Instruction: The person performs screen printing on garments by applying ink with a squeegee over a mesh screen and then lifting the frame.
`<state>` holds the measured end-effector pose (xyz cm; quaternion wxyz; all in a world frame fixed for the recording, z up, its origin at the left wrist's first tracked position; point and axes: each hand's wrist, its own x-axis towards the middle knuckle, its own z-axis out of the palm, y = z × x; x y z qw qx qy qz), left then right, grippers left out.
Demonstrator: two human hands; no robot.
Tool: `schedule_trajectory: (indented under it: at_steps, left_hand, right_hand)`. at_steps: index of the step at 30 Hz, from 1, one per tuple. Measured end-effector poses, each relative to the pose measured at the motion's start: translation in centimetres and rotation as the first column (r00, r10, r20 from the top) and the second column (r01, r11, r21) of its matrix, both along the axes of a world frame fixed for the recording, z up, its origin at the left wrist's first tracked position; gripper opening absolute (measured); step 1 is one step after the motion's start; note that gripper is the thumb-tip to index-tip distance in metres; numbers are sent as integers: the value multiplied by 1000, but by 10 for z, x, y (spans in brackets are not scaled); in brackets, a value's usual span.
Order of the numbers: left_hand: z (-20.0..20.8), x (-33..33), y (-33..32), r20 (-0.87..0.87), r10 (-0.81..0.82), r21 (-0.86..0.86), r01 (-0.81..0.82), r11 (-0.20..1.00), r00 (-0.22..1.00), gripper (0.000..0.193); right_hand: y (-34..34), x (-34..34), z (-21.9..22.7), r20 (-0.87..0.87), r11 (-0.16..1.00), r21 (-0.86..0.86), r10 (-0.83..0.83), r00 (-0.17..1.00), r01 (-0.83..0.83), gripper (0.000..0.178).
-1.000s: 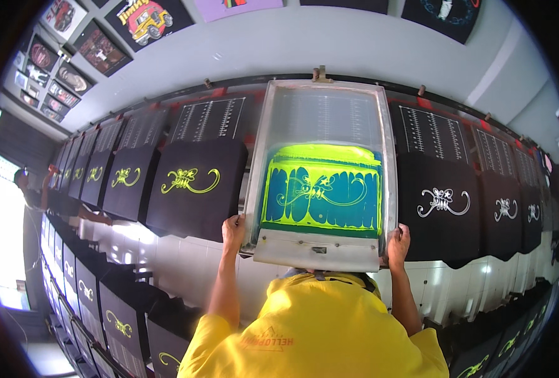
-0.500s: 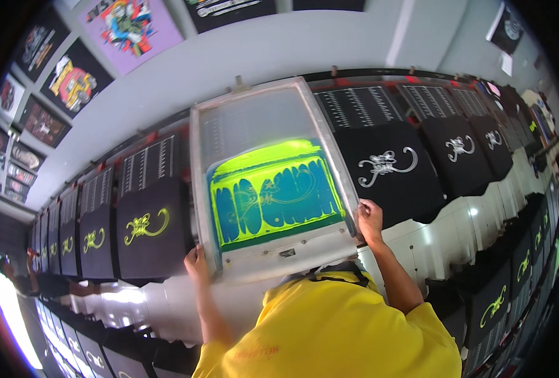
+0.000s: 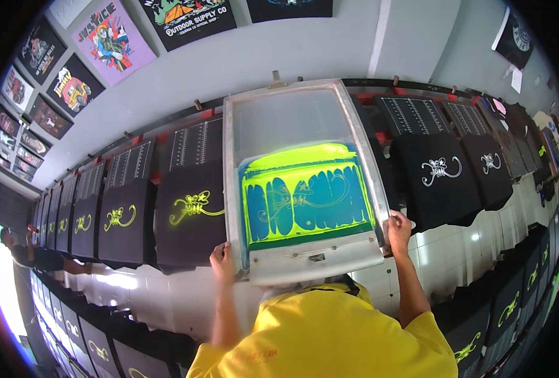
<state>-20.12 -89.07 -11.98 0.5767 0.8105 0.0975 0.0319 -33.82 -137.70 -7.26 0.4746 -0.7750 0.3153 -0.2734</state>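
A large pale-framed printing screen (image 3: 231,151) tilts between my two hands over the row of black shirts. On its teal mesh (image 3: 279,208) lies bright yellow-green ink (image 3: 301,155), banked at the far end and streaked below. A curly motif shows faintly through the mesh. My left hand (image 3: 223,261) is closed on the near left corner of the screen, my right hand (image 3: 399,232) on the near right edge. Left of the screen lies a black shirt with a yellow-green print (image 3: 194,206); right of it, one with a white print (image 3: 441,171). The shirt underneath is hidden.
Boards with black shirts run in a long row to both sides, fixed to a rail with red parts. A second row (image 3: 512,309) stands behind me across a tiled floor (image 3: 367,283). Another person (image 3: 24,255) is at the far left. Posters (image 3: 119,41) hang on the wall.
Both hands have carried the screen rightward along the row by one shirt. A shirt with a yellow-green print now shows where the screen was. My view has shifted right too.
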Motion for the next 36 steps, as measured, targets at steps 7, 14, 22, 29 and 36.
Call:
schedule_trajectory:
  at_steps: [7,14,22,29,36]
  left_hand:
    - [-13,9,9,48,-48,72,45,996,998,30]
    - [-11,11,7,47,-32,134,25,991,998,30]
    - [-11,16,7,33,-41,192,34,981,999,31]
    - [-2,15,0,23,-39,183,34,982,999,30]
    - [1,17,7,-22,-49,181,52,982,999,31]
  right_hand:
    - [11,-6,15,-88,996,-73,-54,995,47,25]
    - [11,0,19,-95,991,-133,-16,995,3,26]
    - [17,1,22,-63,983,-182,-26,998,14,22]
    - [11,-6,15,-57,981,-194,-35,998,24,24]
    - [19,-3,19,-37,995,-90,-49,998,45,27]
